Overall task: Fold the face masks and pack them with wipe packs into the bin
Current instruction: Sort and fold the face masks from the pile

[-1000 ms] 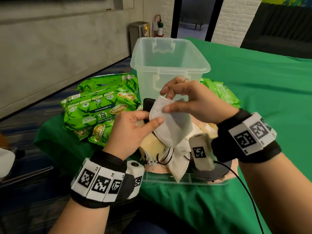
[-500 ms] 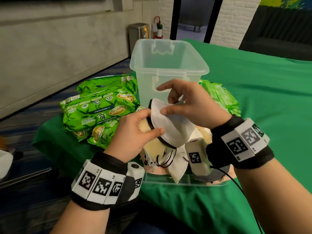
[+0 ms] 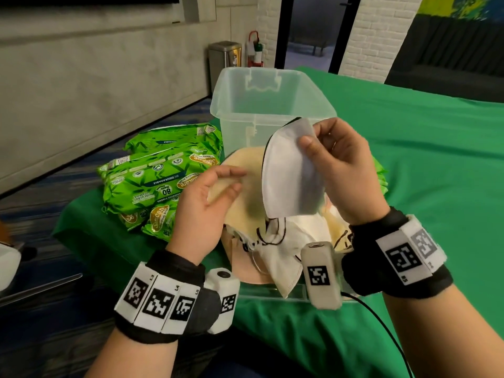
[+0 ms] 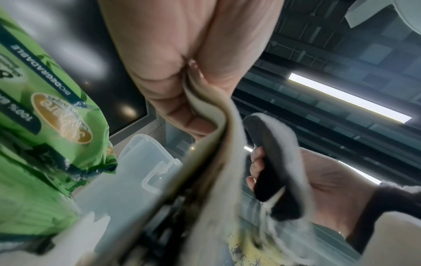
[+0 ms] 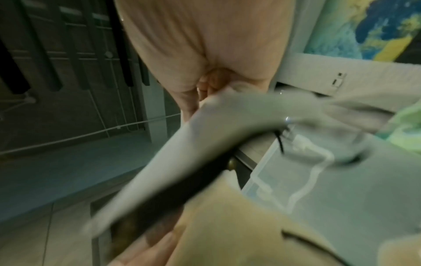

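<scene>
Hands work just in front of the bin (image 3: 272, 105), above a heap of loose masks (image 3: 289, 241) in a clear tray (image 3: 272, 291) on the green counter (image 3: 422, 159). The right hand (image 3: 346, 173) pinches the top edge of a folded white mask (image 3: 289, 175) between thumb and fingers and holds it upright, its lower edge just above the heap. The left hand (image 3: 201, 203) grips a cream mask (image 3: 242, 192) by its near edge; the left wrist view shows the fabric caught between thumb and palm.

To do this step well, I judge the white mask should go over the bin's near rim with its fold kept pressed flat, and be laid against a wall so wipe packs fit beside it. Its black ear loops trail down into the heap and could snag other masks, so lift clear first.

Green wipe packs (image 3: 163, 181) lie stacked to the left of the bin, untouched; another pack (image 3: 380, 175) peeks out behind the right hand.

Half a second ago both hands pinched the white mask together, low over the heap. Now the left has let go and taken the cream mask, while the right has raised the white one toward the bin.
</scene>
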Demonstrator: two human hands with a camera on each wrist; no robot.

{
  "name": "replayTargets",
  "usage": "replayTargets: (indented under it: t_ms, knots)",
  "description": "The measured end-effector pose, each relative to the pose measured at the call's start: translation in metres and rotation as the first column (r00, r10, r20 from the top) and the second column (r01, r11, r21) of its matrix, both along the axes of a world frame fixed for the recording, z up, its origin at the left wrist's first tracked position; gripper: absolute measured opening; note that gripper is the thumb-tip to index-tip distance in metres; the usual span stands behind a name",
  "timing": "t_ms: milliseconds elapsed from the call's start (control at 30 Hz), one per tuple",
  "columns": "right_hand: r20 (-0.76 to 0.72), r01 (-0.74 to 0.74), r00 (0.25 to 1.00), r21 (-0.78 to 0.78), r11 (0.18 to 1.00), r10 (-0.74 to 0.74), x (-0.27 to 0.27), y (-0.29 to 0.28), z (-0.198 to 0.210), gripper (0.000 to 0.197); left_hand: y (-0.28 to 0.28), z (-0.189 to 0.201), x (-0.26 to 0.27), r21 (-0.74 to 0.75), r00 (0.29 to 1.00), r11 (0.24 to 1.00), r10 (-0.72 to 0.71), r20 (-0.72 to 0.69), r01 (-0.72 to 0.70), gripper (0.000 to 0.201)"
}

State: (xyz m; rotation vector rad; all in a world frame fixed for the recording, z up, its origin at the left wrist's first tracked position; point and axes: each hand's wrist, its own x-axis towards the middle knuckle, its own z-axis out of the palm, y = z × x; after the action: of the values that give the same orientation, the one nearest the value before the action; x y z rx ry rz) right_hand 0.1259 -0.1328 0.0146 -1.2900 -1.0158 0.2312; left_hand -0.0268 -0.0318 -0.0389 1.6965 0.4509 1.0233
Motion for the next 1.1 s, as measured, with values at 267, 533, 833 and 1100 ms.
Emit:
replayTargets:
  t_ms: [267,533,833,1100]
  knots:
    - [-0.004,-0.056,0.998,-0.217,0.974,0.056,-0.024,0.019,-0.022,0.017,-0.012,0.004,0.004,-0.373,0.996,0.928,0.026,0.084,0.007,0.056]
    - [0.083,0.021,0.997,-0.231,0.973,-0.002,-0.022,0.027,-0.024,0.016,-0.018,0.007,0.006,-0.232,0.990,0.968,-0.064,0.122,0.092,0.025]
    - [-0.054,-0.143,0.990,-0.307,0.941,0.133,-0.012,0.022,-0.024,0.065,-0.012,0.007,0.005,-0.105,0.965,0.987,-0.089,0.245,0.118,0.063]
    - [-0.178,-0.469,0.883,-0.316,0.825,0.434,-0.009,0.014,-0.021,0.040,-0.006,0.010,-0.003,-0.141,0.989,0.981,-0.127,0.070,0.135,0.035]
